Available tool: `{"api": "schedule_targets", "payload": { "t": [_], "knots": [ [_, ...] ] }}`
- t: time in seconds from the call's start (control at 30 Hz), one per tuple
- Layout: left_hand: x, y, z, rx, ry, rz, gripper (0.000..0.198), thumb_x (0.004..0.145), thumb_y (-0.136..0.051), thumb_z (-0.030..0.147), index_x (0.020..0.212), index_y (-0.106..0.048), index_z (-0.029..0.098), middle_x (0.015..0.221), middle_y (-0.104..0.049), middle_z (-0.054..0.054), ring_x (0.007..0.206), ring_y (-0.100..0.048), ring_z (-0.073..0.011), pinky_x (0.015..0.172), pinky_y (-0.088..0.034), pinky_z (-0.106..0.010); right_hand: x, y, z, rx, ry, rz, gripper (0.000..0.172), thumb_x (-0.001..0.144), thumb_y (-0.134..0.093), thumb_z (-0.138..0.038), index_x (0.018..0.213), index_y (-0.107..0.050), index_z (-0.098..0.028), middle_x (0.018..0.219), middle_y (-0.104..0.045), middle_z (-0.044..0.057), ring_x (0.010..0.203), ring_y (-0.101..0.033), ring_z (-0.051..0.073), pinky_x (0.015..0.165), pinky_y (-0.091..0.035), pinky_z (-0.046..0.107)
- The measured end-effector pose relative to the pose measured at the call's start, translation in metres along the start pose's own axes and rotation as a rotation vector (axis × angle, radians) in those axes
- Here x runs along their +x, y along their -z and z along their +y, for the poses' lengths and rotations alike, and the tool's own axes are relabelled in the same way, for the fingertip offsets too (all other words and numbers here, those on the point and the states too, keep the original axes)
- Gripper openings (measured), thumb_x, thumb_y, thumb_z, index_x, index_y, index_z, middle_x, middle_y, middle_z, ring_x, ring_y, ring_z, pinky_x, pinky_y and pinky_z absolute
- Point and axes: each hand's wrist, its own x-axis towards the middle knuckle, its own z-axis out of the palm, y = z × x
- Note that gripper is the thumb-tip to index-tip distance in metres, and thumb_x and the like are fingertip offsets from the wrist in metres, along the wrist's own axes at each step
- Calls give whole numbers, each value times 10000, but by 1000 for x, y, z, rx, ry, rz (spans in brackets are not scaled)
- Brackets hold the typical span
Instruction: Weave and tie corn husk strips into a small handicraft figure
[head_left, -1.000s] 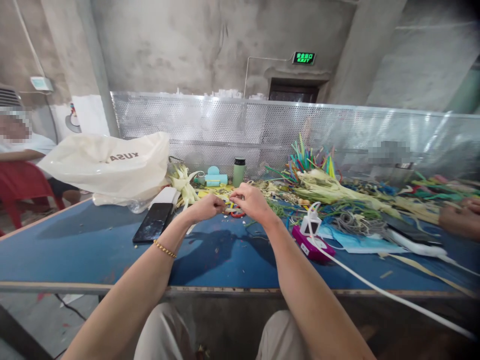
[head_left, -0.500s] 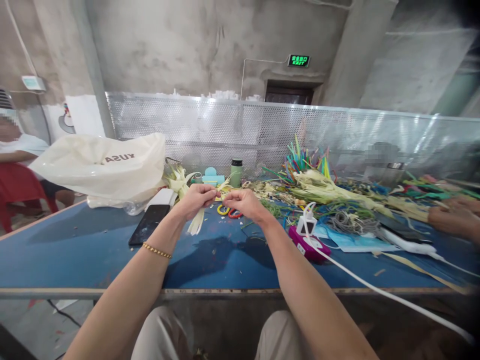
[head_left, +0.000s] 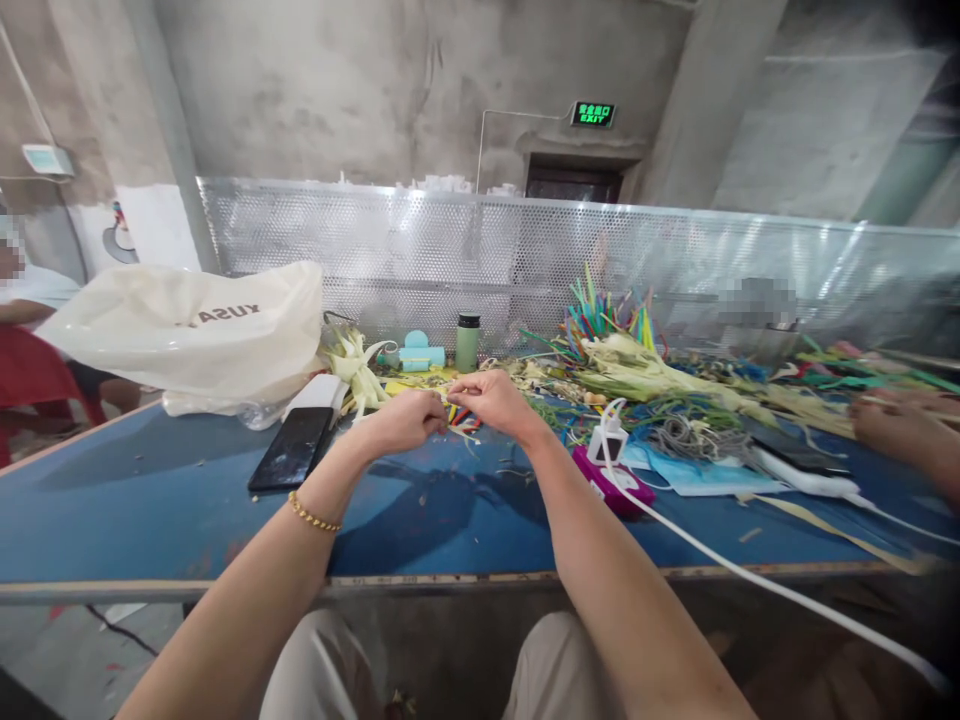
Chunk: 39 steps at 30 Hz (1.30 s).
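My left hand (head_left: pixel 405 420) is closed above the table, its fingertips pinched on a thin pale strip of corn husk (head_left: pixel 465 435); the strip's end sticks out to the right. Close by, my right hand (head_left: pixel 495 402) is pinched too, palm down, and whatever lies between its fingertips is too small to make out. Behind and below the fingers, red-handled scissors (head_left: pixel 466 420) lie partly hidden. A bundle of pale corn husks (head_left: pixel 358 368) rests beyond my left hand.
On the left are a black phone (head_left: pixel 292 450) and a white bag (head_left: pixel 187 325). A green bottle (head_left: pixel 467 345) stands behind. To the right lie a purple power socket (head_left: pixel 611 485), its white cable (head_left: pixel 697 550), grey cord (head_left: pixel 686 440) and husks (head_left: pixel 637 370). Another person's hand (head_left: pixel 900 425) works far right.
The wide pale husk end that hung below my left hand no longer shows; a thin strip appears at the right. My left hand has lowered and turned, and the view has shifted slightly.
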Motion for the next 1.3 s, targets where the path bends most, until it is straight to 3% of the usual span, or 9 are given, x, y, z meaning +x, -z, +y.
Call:
{"api": "schedule_targets", "payload": {
  "t": [0.1,0.27,0.5,0.7,0.83,0.93,1.1,1.2,1.3],
  "knots": [
    [-5,16,6,-128,-52,-77,187,797,-558,156,699,-715,177,724,-645,-46,690,-543,-153,668,-376,-246,0,4,3,218,-75,-74,196,768,-676,-325,785,-748,-143,661,-663,20,583,-553,125,554,-390,226],
    [-7,28,5,-310,93,159,206,839,-527,237,741,-677,135,590,-523,2,560,-429,-111,547,-318,-230,0,-4,-3,325,-84,-80,242,748,-693,-376,730,-714,-135,624,-598,-13,565,-495,102,556,-375,224],
    [5,10,-10,153,155,420,218,779,-533,112,577,-605,151,604,-568,-41,612,-480,-147,605,-336,-261,-3,-22,-22,-104,94,-17,138,799,-610,-165,695,-700,-161,566,-567,-14,572,-499,110,581,-335,228],
    [2,-2,-10,387,41,163,232,789,-483,78,661,-664,146,725,-609,-83,695,-544,-177,680,-399,-282,0,-12,-17,-257,130,57,150,828,-594,-165,821,-744,-158,666,-668,30,601,-541,121,592,-332,234],
    [-2,6,3,194,-54,-38,226,811,-493,107,722,-696,150,768,-645,-65,730,-567,-158,704,-416,-266,1,1,-6,28,4,-60,150,784,-668,-268,766,-744,-140,621,-647,16,571,-518,113,553,-335,226],
    [-5,18,10,-102,-90,-77,196,842,-540,229,753,-697,153,737,-635,-41,704,-554,-140,683,-414,-256,-1,6,-6,354,-115,-170,247,727,-723,-374,767,-728,-130,649,-647,18,550,-499,102,522,-345,222],
    [-6,27,2,-489,98,162,240,837,-552,326,738,-640,126,568,-494,10,532,-412,-97,521,-314,-229,-4,-7,-14,526,-170,-136,294,724,-720,-435,760,-682,-146,547,-477,-56,457,-294,52,447,-224,208],
    [-3,24,-4,-338,190,295,217,820,-534,274,690,-630,129,511,-441,29,504,-375,-99,505,-285,-233,-2,-17,-19,352,-96,-62,242,771,-672,-382,707,-656,-149,539,-451,-50,485,-324,67,480,-240,217],
    [2,16,-9,46,180,354,221,787,-519,179,584,-598,141,530,-484,4,542,-408,-117,542,-303,-248,-3,-21,-26,-26,53,0,198,834,-582,-269,691,-651,-151,575,-518,-13,555,-425,101,550,-279,234]
  ]
}}
